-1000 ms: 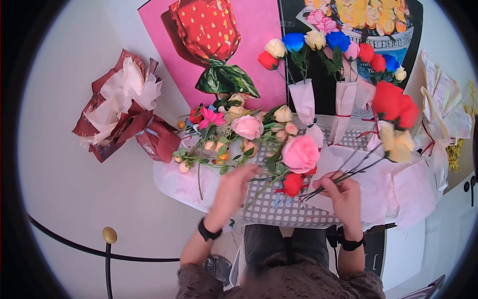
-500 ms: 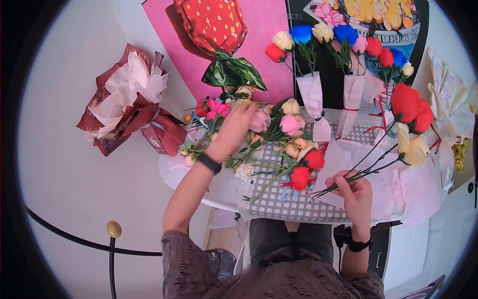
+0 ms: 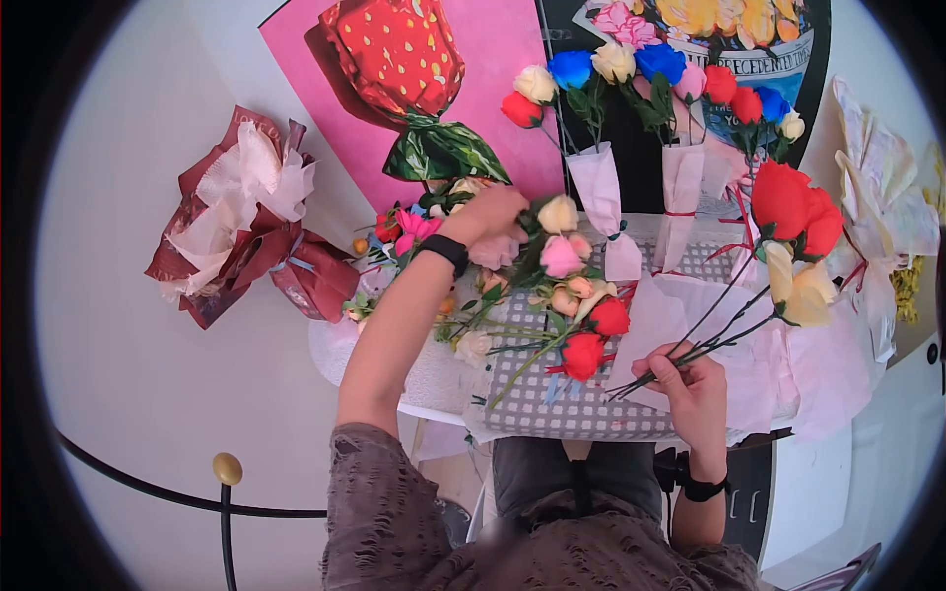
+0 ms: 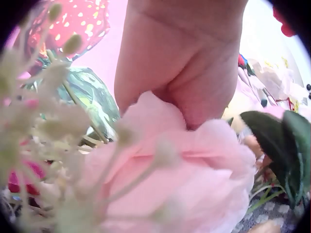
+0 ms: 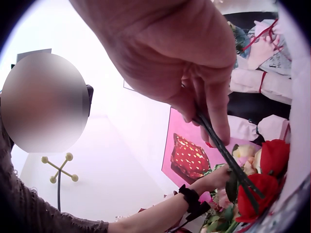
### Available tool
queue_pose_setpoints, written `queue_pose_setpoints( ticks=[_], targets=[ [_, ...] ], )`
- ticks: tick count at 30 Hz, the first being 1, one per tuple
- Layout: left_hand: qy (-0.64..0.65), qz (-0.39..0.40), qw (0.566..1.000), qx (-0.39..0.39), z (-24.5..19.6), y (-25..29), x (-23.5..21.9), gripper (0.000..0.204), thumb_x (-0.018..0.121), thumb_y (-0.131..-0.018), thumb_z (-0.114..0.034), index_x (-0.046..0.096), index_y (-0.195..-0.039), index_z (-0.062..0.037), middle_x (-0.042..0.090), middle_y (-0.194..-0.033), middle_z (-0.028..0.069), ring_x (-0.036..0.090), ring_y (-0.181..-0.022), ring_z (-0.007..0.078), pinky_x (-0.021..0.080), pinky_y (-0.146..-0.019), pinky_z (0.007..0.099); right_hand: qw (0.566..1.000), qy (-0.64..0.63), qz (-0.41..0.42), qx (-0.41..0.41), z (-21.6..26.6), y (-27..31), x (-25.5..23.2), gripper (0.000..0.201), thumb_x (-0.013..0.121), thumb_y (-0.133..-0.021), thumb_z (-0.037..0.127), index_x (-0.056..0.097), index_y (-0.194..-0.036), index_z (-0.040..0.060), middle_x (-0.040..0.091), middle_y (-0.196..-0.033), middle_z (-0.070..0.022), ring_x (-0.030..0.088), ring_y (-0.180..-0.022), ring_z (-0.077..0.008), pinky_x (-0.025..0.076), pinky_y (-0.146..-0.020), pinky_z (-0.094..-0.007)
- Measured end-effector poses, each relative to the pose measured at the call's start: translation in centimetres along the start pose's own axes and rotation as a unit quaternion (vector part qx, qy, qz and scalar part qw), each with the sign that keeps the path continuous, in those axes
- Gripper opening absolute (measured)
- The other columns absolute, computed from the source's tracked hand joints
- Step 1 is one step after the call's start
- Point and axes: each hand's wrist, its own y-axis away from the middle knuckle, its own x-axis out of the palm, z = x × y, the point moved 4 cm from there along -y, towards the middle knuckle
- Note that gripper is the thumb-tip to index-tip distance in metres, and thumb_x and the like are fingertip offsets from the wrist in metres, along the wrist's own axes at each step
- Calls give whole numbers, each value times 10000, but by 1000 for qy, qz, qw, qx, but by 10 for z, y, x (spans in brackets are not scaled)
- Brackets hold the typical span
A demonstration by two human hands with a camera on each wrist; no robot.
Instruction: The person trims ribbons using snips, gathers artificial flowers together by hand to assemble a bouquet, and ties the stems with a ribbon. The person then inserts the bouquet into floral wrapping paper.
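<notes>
My right hand (image 3: 698, 389) pinches a small bunch of dark stems between thumb and fingers, over the front right of the table. Red roses (image 3: 796, 212) and cream roses (image 3: 798, 288) top these stems, leaning up to the right. Across the pile of loose flowers reaches my left hand (image 3: 493, 215), near its back edge. A pale pink rose (image 4: 180, 179) fills the left wrist view in front of this hand; the left fingers are hidden there. Beside it lie cream (image 3: 559, 214) and pink roses (image 3: 562, 258), and two red roses (image 3: 583, 356) lie nearer the front.
Paper-wrapped bunches (image 3: 598, 182) of blue, red and cream roses stand along the back. Pink wrapping paper (image 3: 655, 330) covers the table's right side. A maroon-wrapped bouquet (image 3: 251, 212) is at the left, a pale-wrapped one (image 3: 877, 212) at the right. Two posters (image 3: 493, 89) stand behind.
My left hand has gone from the front of the table up and back over the flower pile. The large pink rose has left its spot above the red roses. My right hand still holds its stems.
</notes>
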Motion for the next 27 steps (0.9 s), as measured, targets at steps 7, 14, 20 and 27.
queue_pose_setpoints(
  ticks=[7, 14, 20, 27],
  targets=[
    [491, -233, 827, -143, 42, 29, -65, 311, 656, -870, -125, 527, -1106, 33, 661, -884, 92, 650, -761, 164, 539, -678, 306, 1000, -6, 3, 2, -3, -3, 4, 144, 587, -921, 125, 620, -902, -14, 674, -825, -58, 643, -786, -103, 527, -682, -233],
    [624, -349, 689, -119, 44, 49, -115, 293, 654, -878, -148, 522, -1080, 18, 682, -858, 128, 664, -717, 157, 542, -625, 299, 1000, 13, 17, -1, -2, -1, 10, 154, 590, -919, 129, 624, -884, -17, 672, -804, -46, 632, -766, -96, 520, -676, -234],
    [153, -271, 893, -325, 38, 62, -118, 336, 689, -833, -236, 581, -932, 67, 682, -783, 200, 693, -722, 230, 526, -640, 355, 1000, 9, 15, -8, -3, 0, 8, 153, 586, -919, 125, 624, -882, -18, 669, -800, -45, 631, -761, -96, 520, -668, -235],
    [328, -532, 740, -249, 40, 82, -103, 218, 627, -880, -172, 579, -932, 34, 673, -793, 139, 665, -729, 203, 506, -673, 343, 1000, 11, 19, -11, -1, 1, 8, 156, 584, -921, 129, 624, -880, -17, 668, -802, -42, 631, -763, -95, 520, -667, -235]
  ],
)
